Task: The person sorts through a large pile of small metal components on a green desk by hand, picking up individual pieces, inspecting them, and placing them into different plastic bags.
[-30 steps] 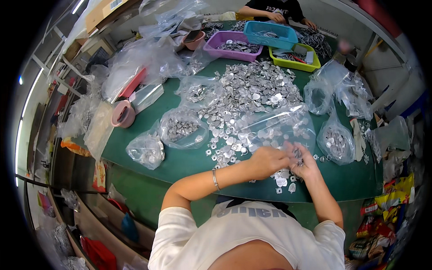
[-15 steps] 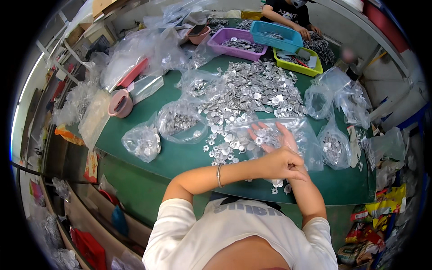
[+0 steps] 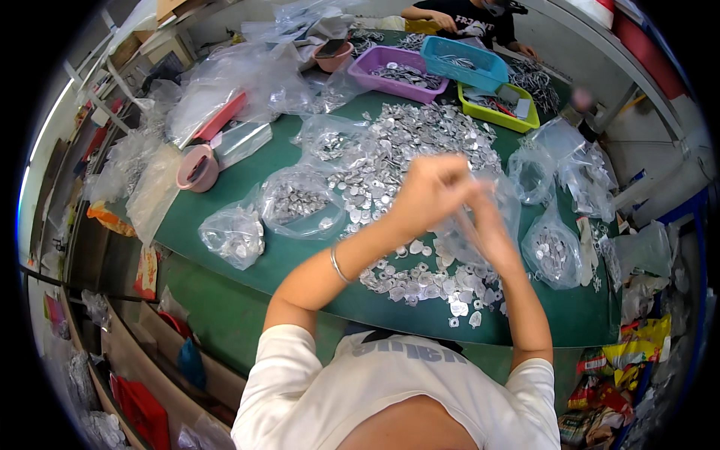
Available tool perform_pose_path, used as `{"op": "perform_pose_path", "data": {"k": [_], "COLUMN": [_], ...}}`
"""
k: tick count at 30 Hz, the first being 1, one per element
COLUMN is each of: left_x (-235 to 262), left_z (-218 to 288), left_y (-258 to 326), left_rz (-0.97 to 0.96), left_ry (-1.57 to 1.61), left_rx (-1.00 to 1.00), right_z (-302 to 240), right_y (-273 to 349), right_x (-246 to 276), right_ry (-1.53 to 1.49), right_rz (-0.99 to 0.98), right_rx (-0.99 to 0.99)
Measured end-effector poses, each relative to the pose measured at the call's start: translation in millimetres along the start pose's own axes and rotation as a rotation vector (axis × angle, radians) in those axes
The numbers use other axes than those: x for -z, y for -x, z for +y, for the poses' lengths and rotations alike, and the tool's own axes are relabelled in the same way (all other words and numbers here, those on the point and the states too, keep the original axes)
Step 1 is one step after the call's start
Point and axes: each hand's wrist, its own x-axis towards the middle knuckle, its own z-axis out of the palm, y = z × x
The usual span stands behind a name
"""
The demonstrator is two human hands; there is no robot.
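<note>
My left hand (image 3: 429, 193), with a bangle on its wrist, is raised over the heap, its fingers closed at the edge of a clear plastic bag (image 3: 507, 208). Close against it is my right hand (image 3: 489, 225), its fingers smeared by motion in front of the same bag. Beneath and beyond both hands, small silver metal pieces (image 3: 427, 139) are heaped on the green table (image 3: 300, 262). More flat pieces (image 3: 420, 283) lie scattered towards me. What the bag contains is blurred.
Bags of metal parts stand on the left (image 3: 234, 236), at centre-left (image 3: 296, 201) and on the right (image 3: 553, 251). A pink tub (image 3: 199, 169) is at the left. Purple (image 3: 397, 84), blue (image 3: 465, 64) and yellow-green (image 3: 499, 114) baskets stand at the back, near another person (image 3: 469, 21).
Both hands have risen away from me and come together, lifting the bag. My right hand, spread before, is now blurred. Flat pieces formerly under the bag show. The other person's arms have shifted.
</note>
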Motion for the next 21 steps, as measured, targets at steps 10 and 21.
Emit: {"op": "perform_pose_path", "data": {"k": [10, 21], "left_x": [-9.8, 4.4], "left_z": [-6.6, -13.8], "left_y": [8.1, 54.7], "left_rz": [0.161, -0.606], "left_ry": [0.889, -0.249], "left_rx": [0.691, -0.014], "right_z": [-4.6, 27.6], "right_y": [36.8, 42.9], "right_x": [35.3, 30.5], "right_ry": [0.458, -1.806], "right_rz": [0.603, 0.374], "right_rx": [-0.229, -0.530]}}
